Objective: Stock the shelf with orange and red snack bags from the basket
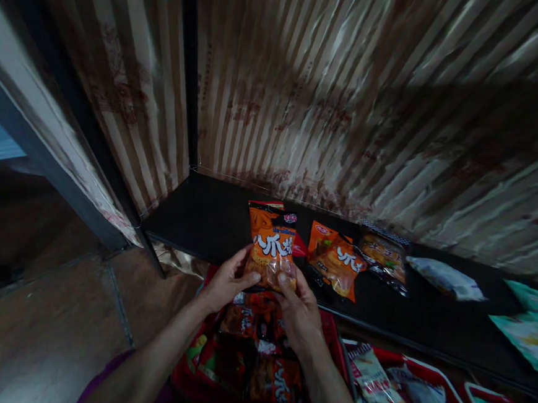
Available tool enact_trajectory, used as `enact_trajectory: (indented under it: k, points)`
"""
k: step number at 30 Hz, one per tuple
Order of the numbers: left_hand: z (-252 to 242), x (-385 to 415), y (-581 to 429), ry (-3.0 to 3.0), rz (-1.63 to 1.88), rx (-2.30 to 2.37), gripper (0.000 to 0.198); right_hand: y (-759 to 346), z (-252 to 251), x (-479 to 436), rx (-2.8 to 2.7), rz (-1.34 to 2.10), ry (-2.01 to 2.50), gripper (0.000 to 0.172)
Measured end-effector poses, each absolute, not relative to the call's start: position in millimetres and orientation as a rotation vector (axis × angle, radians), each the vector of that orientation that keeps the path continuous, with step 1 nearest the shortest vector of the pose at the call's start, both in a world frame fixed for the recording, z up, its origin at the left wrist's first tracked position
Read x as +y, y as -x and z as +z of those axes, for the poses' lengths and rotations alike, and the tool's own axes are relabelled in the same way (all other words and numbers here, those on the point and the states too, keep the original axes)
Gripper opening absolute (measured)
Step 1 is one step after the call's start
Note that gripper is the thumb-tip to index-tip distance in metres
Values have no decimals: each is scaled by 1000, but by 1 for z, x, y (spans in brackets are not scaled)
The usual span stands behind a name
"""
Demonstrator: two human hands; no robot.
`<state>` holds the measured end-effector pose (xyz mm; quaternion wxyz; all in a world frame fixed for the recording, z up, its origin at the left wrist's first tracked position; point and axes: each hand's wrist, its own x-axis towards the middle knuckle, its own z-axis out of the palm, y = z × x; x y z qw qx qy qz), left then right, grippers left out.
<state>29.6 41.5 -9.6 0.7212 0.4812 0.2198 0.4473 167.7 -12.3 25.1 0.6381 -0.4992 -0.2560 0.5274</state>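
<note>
Both my hands hold one orange snack packet (pixel 271 246) upright over the front edge of a low black shelf (pixel 207 215). My left hand (pixel 226 282) grips its lower left side, thumb on the front. My right hand (pixel 298 312) pinches its lower right corner. A second orange packet (pixel 338 263) lies flat on the shelf just right of it, and a darker packet (pixel 384 256) lies beyond that. Under my hands stands a red basket (pixel 338 343) filled with several more orange and dark packets.
Further right on the shelf lie a pale packet (pixel 447 279) and teal packets (pixel 527 324). Another red basket (pixel 444 395) with mixed snack bags sits at the lower right. A corrugated sheet wall (pixel 352 96) backs the shelf. Brown tiled floor (pixel 45 327) lies to the left.
</note>
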Motion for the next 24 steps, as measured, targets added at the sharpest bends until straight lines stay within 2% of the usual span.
enact_trajectory:
  k: [8, 16, 24]
  points:
    - [32, 75, -41, -1136, 945, 410, 69, -175, 50, 9, -563, 1093, 1119, 43]
    - [78, 41, -14, -1192, 986, 419, 69, -147, 86, -24, -552, 1061, 1095, 43]
    - [76, 15, 20, -1114, 1001, 472, 68, -116, 98, -50, -592, 1126, 1171, 51]
